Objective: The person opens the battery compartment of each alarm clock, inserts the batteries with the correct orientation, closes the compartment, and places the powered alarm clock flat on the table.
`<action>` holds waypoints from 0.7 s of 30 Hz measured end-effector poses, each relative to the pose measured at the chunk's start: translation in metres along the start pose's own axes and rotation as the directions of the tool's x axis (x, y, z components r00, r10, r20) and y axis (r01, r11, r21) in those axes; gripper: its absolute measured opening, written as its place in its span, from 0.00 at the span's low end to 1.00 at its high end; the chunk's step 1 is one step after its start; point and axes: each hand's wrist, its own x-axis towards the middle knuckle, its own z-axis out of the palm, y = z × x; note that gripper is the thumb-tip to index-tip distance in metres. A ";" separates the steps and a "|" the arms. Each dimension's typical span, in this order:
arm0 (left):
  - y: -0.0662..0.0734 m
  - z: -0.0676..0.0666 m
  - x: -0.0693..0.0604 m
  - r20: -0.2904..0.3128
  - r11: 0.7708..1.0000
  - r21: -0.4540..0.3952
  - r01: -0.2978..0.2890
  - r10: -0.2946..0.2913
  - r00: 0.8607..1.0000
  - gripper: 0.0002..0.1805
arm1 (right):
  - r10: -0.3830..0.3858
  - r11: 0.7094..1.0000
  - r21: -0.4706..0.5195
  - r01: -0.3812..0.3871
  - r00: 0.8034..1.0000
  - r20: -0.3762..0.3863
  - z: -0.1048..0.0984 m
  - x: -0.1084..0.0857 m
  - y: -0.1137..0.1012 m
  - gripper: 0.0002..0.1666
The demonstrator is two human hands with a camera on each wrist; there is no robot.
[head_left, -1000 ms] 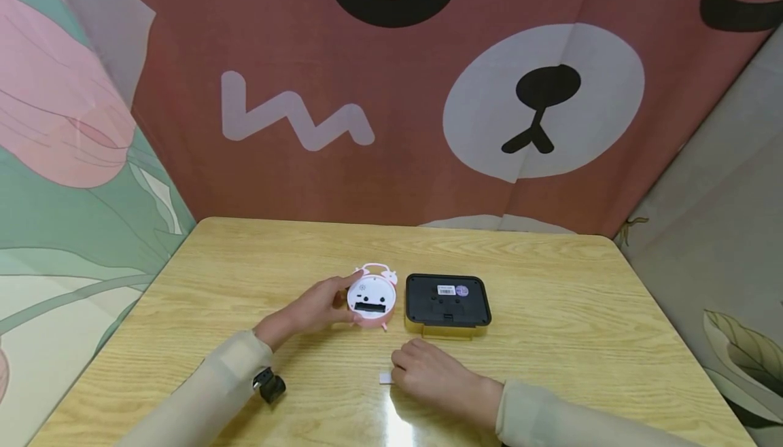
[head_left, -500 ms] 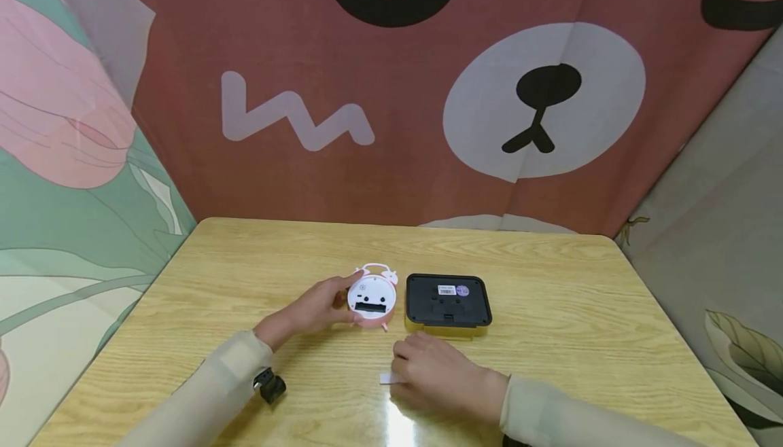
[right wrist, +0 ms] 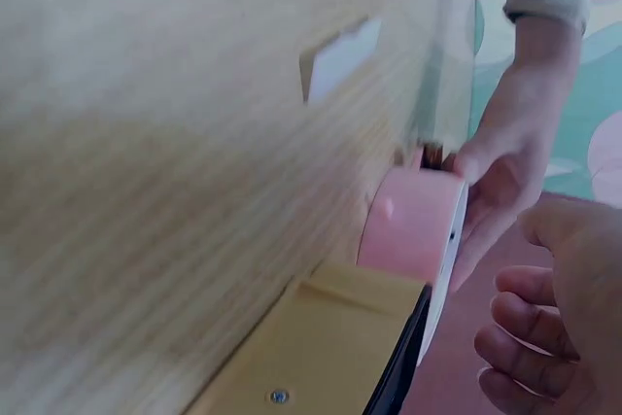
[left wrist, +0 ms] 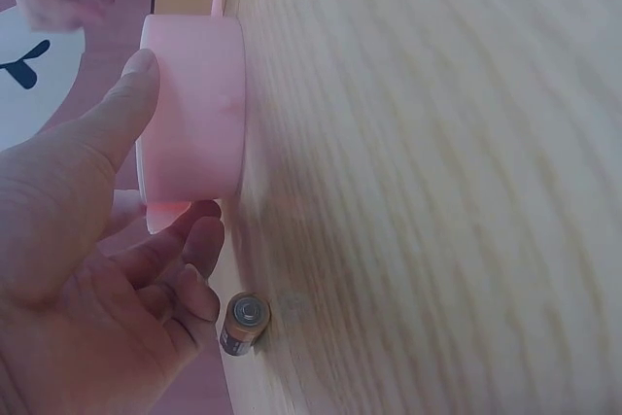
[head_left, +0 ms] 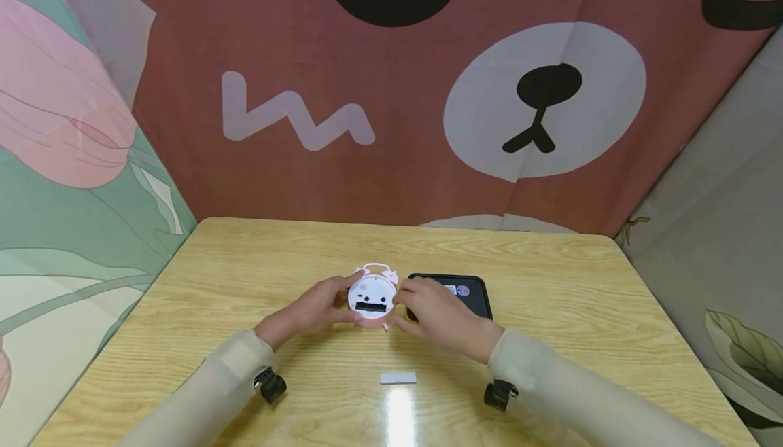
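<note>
A small pink twin-bell alarm clock [head_left: 372, 293] lies face down, its white back up and its dark battery compartment uncovered. My left hand [head_left: 310, 306] grips it from the left, the thumb [left wrist: 134, 94] against its side. A battery [left wrist: 245, 323] stands on the table close to the left fingers in the left wrist view. Beside the clock's right edge hovers my right hand [head_left: 442, 314], its fingers [right wrist: 530, 332] loosely bent with nothing between them. A flat white cover piece [head_left: 398, 378] rests on the table in front of both hands.
To the right lies a box-shaped item [head_left: 475, 297] with a black back, stickers and a yellow body [right wrist: 321, 347], partly behind my right hand. The wooden table [head_left: 275, 250] ends at a patterned cloth [head_left: 293, 182]. Each wrist wears a black camera [head_left: 270, 385].
My right hand has left the white cover piece, which stays on the table in full view, and has moved up beside the clock. The left hand and clock have kept their place.
</note>
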 end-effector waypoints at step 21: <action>0.002 -0.001 0.000 0.020 0.999 -0.029 -0.022 0.022 1.000 0.47 | 0.083 0.997 -0.002 -0.083 0.990 0.113 0.012 0.033 0.033 0.36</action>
